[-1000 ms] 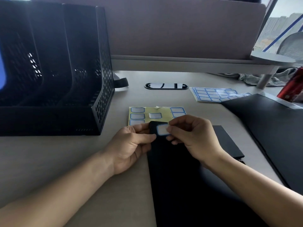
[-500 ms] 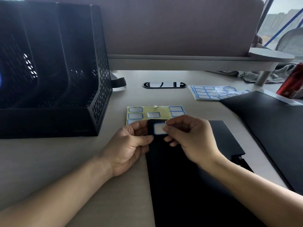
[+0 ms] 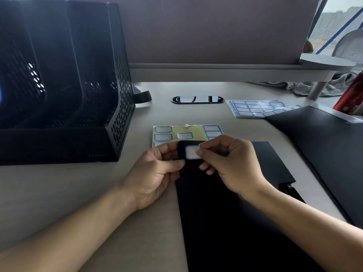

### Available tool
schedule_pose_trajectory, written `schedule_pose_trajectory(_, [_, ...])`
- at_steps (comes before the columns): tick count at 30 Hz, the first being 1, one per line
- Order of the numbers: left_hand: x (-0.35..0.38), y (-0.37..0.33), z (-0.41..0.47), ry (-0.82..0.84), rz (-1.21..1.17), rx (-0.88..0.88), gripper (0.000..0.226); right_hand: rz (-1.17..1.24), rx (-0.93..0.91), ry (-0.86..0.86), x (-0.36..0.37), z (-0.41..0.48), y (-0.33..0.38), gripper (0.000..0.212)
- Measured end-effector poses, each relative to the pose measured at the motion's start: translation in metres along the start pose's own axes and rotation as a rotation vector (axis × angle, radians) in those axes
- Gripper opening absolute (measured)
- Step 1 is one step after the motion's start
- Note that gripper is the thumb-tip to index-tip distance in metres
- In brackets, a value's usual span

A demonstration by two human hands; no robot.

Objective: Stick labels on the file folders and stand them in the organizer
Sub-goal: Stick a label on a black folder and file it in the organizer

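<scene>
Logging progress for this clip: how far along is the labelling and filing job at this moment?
Done: the yellow label sheet has several labels peeled off. In hand: the left hand grips the black file folder while the right hand sets a blue-bordered label on its top corner. Left: no folder is plainly seen in the mesh organizer, and more black folders lie at right.

- Beige desk [image 3: 59, 193], with a yellow label sheet [image 3: 188, 128] near its middle.
- Black mesh file organizer [image 3: 117, 118]: left of the sheet.
- Oval cable grommet [image 3: 197, 99]: behind it.
- Stacked blue-bordered label sheets [image 3: 253, 108]: behind-right.
- Black file folder [image 3: 225, 222]: overlapping its near edge.
- Second black folder [image 3: 324, 146]: far right.
</scene>
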State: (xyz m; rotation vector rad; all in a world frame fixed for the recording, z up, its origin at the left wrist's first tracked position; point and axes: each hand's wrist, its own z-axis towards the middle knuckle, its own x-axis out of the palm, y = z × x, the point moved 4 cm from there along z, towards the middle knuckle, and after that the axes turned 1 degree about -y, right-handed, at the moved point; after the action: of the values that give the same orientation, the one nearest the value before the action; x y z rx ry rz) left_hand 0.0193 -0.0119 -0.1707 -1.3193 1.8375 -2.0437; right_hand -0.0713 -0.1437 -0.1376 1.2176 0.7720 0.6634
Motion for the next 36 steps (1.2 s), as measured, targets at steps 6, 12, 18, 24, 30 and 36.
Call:
schedule_pose_trajectory(6, [0.000, 0.000, 0.000, 0.020, -0.019, 0.000, 0.051, -0.026, -0.005, -0.007, 0.000, 0.000, -0.001, 0.015])
schedule_pose_trajectory(12, [0.003, 0.000, 0.002, -0.004, 0.015, 0.028, 0.053, -0.027, -0.003, -0.006, 0.001, -0.001, 0.000, 0.014])
schedule_pose_trajectory(18, [0.008, 0.001, 0.003, 0.041, 0.016, 0.046, 0.047, -0.030, -0.029, -0.018, -0.001, -0.003, 0.003, 0.013])
schedule_pose_trajectory(24, [0.013, -0.001, 0.003, 0.035, 0.030, 0.044, 0.044, -0.048, -0.029, -0.032, -0.001, -0.003, 0.004, 0.013])
schedule_pose_trajectory(30, [0.012, -0.001, 0.005, -0.226, 0.189, 0.124, 0.011, -0.070, -0.021, -0.018, 0.001, -0.003, 0.003, 0.011])
schedule_pose_trajectory(36, [0.012, -0.002, 0.003, -0.215, 0.219, 0.177, 0.016, -0.061, -0.017, 0.002, 0.000, -0.003, 0.002, 0.011])
